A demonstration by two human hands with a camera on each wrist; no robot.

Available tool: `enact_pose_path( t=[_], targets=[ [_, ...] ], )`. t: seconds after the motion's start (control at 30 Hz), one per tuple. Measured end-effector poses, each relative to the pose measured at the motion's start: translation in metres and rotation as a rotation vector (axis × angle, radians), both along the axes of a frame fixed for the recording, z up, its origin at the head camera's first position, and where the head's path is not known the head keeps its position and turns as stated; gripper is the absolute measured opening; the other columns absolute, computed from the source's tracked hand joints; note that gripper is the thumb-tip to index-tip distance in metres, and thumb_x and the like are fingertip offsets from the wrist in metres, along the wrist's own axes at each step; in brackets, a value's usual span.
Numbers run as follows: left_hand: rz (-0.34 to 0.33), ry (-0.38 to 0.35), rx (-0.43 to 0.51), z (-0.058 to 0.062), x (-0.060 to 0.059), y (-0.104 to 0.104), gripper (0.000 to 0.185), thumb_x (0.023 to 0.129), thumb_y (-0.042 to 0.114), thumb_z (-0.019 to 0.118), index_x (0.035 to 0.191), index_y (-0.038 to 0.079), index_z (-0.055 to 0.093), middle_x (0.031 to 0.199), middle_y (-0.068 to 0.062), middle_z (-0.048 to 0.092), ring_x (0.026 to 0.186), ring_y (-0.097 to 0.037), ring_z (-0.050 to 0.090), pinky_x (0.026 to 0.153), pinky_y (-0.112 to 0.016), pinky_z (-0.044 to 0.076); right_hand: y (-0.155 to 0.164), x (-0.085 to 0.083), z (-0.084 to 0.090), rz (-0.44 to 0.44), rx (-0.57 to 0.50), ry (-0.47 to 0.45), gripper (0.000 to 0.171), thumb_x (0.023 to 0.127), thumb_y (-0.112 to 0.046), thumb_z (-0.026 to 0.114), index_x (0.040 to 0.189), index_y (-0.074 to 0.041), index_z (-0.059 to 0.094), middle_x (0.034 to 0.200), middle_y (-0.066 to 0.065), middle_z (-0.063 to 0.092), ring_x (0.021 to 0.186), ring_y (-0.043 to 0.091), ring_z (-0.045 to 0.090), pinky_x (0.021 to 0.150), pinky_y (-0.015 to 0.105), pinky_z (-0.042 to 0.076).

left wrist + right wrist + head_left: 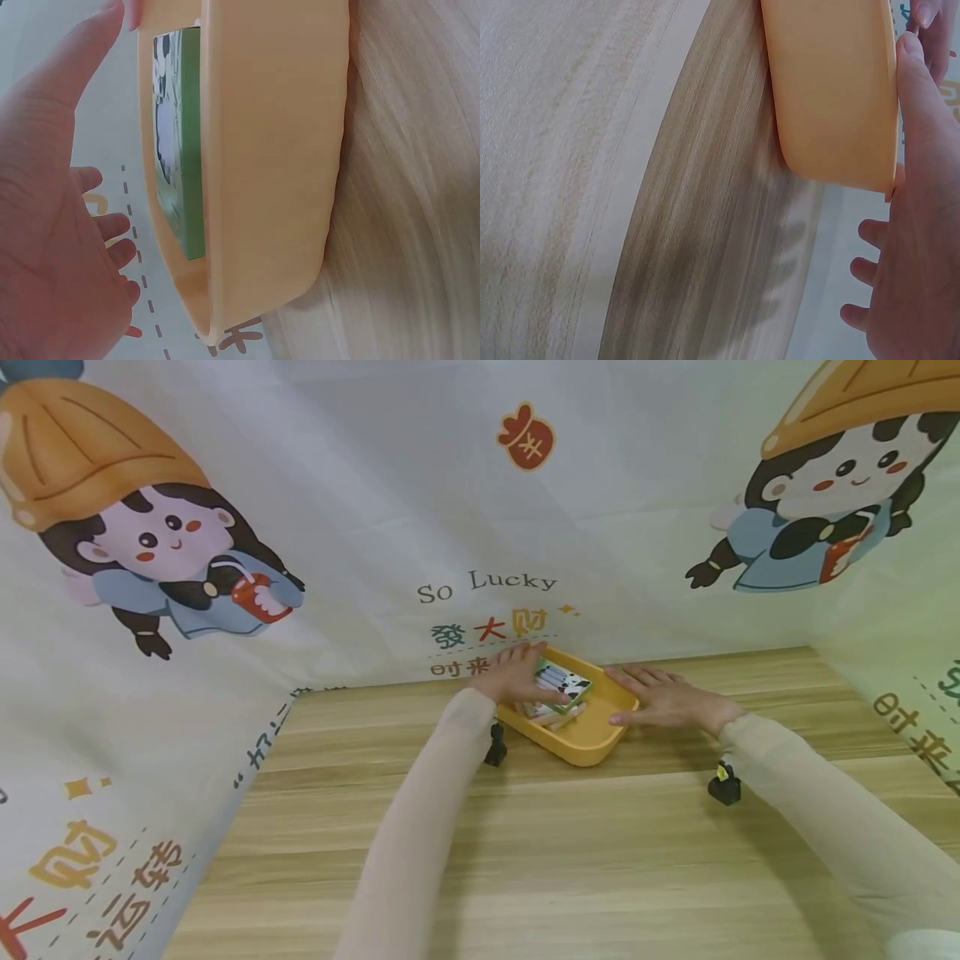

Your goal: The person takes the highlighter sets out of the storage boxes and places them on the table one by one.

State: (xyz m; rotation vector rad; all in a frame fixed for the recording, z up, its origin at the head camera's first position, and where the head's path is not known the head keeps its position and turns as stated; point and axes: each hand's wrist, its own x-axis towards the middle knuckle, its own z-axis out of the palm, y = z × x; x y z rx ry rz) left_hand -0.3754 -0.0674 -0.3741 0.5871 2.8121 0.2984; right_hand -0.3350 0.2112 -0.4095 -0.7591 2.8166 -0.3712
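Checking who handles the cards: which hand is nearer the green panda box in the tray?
Left. The left hand lies on the green box; the right hand rests beside the yellow tray, at its rim.

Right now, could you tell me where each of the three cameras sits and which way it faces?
Head: worn high, looking forward and down at the wooden table; both sleeved arms, left hand and right hand flank the yellow tray.
Left wrist: beside the tray's wall, facing it; palm and fingers show, green box inside.
Right wrist: low over the table, facing the tray's outer side; thumb and fingers show.
All three views share the tray.
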Motion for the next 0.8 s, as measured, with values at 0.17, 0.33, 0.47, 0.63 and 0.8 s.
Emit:
enact_pose_path(
  t=[0.17, 0.33, 0.47, 0.63, 0.8],
  targets=[
    [0.019, -0.002, -0.010, 0.001, 0.001, 0.003, 0.115, 0.078, 0.072, 0.066, 0.161, 0.020, 0.006, 0.168, -0.016, 0.004, 0.155, -0.038, 0.005, 0.128, -0.053, 0.006, -0.001, 0.000, 0.000, -0.004, -0.001, -0.012, 0.089, 0.095, -0.065, 0.047, 0.161, -0.019, 0.007, 0.166, 0.020, 0.012, 0.149, 0.051, 0.014, 0.116, 0.075, 0.012],
    [0.027, -0.007, -0.018, 0.001, 0.005, 0.006, 0.117, 0.076, 0.070, 0.070, 0.161, 0.022, 0.006, 0.167, -0.019, 0.007, 0.154, -0.042, 0.006, 0.127, -0.055, 0.005, 0.000, -0.002, -0.003, -0.011, -0.002, -0.027, 0.090, 0.094, -0.066, 0.046, 0.161, -0.020, 0.007, 0.166, 0.020, 0.011, 0.150, 0.051, 0.013, 0.116, 0.075, 0.010],
    [0.043, -0.016, -0.039, -0.005, 0.000, 0.010, 0.117, 0.075, 0.072, 0.070, 0.161, 0.026, 0.005, 0.167, -0.017, 0.008, 0.155, -0.040, 0.007, 0.127, -0.055, 0.004, 0.000, -0.003, -0.005, -0.008, 0.006, -0.031, 0.090, 0.094, -0.067, 0.045, 0.161, -0.021, 0.005, 0.166, 0.021, 0.011, 0.149, 0.051, 0.013, 0.117, 0.074, 0.011],
    [0.067, -0.034, -0.061, -0.012, -0.008, 0.014, 0.118, 0.073, 0.074, 0.070, 0.160, 0.030, 0.003, 0.167, -0.014, 0.007, 0.155, -0.038, 0.005, 0.127, -0.056, 0.002, 0.001, -0.003, -0.006, -0.010, 0.001, -0.035, 0.090, 0.094, -0.067, 0.045, 0.161, -0.022, 0.004, 0.166, 0.020, 0.011, 0.150, 0.051, 0.013, 0.117, 0.074, 0.011],
    [0.073, -0.039, -0.067, -0.012, -0.009, 0.016, 0.117, 0.073, 0.075, 0.069, 0.160, 0.032, 0.003, 0.167, -0.013, 0.007, 0.155, -0.037, 0.006, 0.127, -0.057, 0.004, 0.001, -0.004, -0.005, -0.015, 0.005, -0.036, 0.091, 0.094, -0.068, 0.045, 0.161, -0.022, 0.004, 0.166, 0.021, 0.012, 0.149, 0.052, 0.013, 0.116, 0.075, 0.011]
  ],
)
